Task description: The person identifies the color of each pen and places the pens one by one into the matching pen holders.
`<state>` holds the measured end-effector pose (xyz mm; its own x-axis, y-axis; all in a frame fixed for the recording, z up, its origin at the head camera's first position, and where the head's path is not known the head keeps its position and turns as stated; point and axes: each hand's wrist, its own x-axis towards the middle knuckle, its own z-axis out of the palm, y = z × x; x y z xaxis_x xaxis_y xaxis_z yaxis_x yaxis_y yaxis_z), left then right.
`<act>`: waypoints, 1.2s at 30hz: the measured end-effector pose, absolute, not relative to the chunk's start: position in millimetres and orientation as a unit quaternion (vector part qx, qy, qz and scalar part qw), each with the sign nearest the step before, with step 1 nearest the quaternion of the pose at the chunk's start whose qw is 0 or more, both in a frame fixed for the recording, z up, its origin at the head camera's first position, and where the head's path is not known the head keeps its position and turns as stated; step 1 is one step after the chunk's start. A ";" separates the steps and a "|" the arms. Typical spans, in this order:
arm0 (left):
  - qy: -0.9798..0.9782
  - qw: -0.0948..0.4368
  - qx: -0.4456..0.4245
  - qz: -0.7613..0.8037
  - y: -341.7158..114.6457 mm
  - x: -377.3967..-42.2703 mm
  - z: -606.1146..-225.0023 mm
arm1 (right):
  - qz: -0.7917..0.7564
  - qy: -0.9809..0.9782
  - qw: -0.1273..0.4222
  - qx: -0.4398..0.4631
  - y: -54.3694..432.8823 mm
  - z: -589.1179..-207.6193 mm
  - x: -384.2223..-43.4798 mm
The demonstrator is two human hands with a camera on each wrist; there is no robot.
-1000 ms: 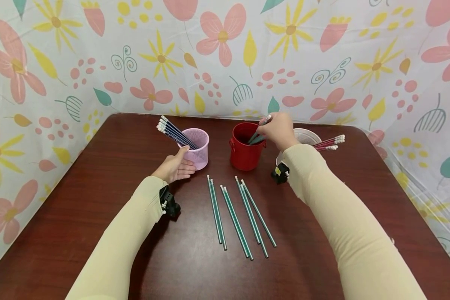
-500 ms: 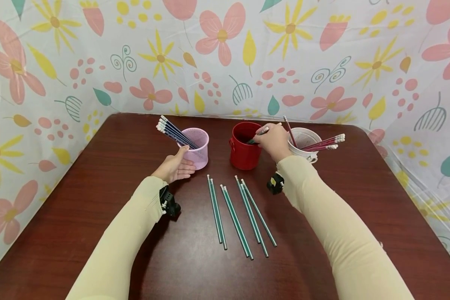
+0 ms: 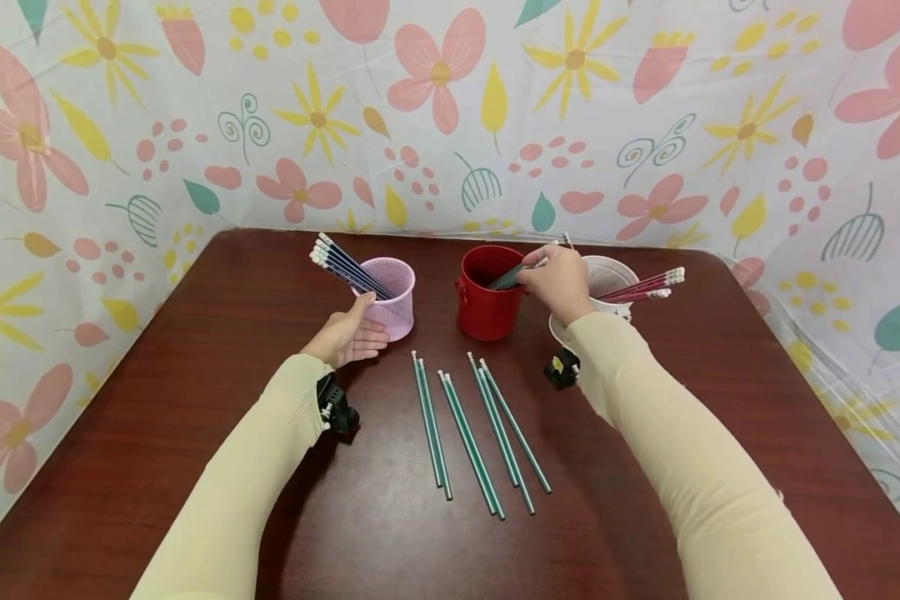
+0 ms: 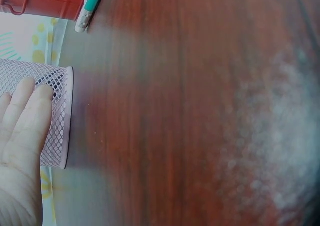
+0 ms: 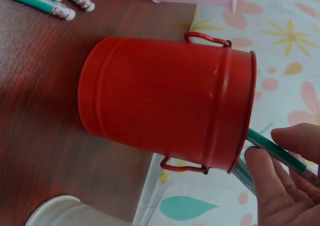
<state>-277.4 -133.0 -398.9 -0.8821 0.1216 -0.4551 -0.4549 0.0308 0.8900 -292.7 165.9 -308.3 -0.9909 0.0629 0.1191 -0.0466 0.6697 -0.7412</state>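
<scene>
My right hand pinches green pencils by their eraser ends over the red bucket. Their lower ends go inside its rim. From the right wrist, one green pencil shows between thumb and fingers, another just below it. My left hand rests against a pink mesh cup, fingers straight along its wall and thumb at the rim. Several dark blue pencils lean leftward out of that cup. On the table before the bucket lie several more green pencils, roughly side by side.
A white cup stands to the right of the bucket, partly behind my right hand, with several dark red pencils leaning out rightward. The brown table ends at a flower-print cloth behind the cups.
My right hand first shifted left and lower toward the bucket, then back slightly right, still pinching the green pencils, which now tilt flatter. The left hand stays against the mesh cup.
</scene>
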 end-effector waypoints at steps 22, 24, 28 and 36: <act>0.688 0.215 -0.124 0.682 -133.3 -277.3 -398.4 | 0.339 -0.937 0.081 0.004 204.1 -297.0 -271.8; 0.688 0.216 -0.122 0.682 -133.5 -277.1 -398.8 | 0.317 -0.945 0.078 0.021 205.9 -299.8 -268.2; 0.689 0.214 -0.122 0.682 -134.5 -277.6 -398.4 | 0.271 -0.958 0.054 0.075 206.7 -309.8 -257.9; 0.684 0.214 -0.120 0.687 -133.6 -277.3 -399.1 | 0.282 -0.942 -0.132 0.127 200.8 -340.0 -232.8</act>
